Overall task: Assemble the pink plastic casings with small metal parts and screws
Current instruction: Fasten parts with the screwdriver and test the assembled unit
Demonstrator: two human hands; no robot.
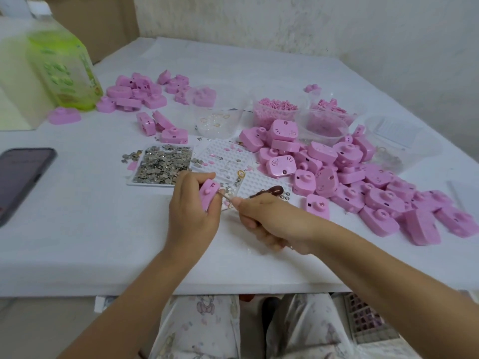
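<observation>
While the left hand (193,208) grips a pink casing (208,194) at frame centre, the right hand (267,218) pinches a thin tool (226,196); the casing seems light and stiff, so hold its sides.

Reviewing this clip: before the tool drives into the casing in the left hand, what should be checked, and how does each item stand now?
1. Casing held firmly by left hand: ok.
2. Tool pinched by right hand: ok.
3. Tool tip meets the casing's right side: ok.
4. Screw seated at the tip: cannot tell, too small.
5. Metal part already fitted inside casing: cannot tell, hidden.
6. Tray stocked with metal parts: ok.
</observation>
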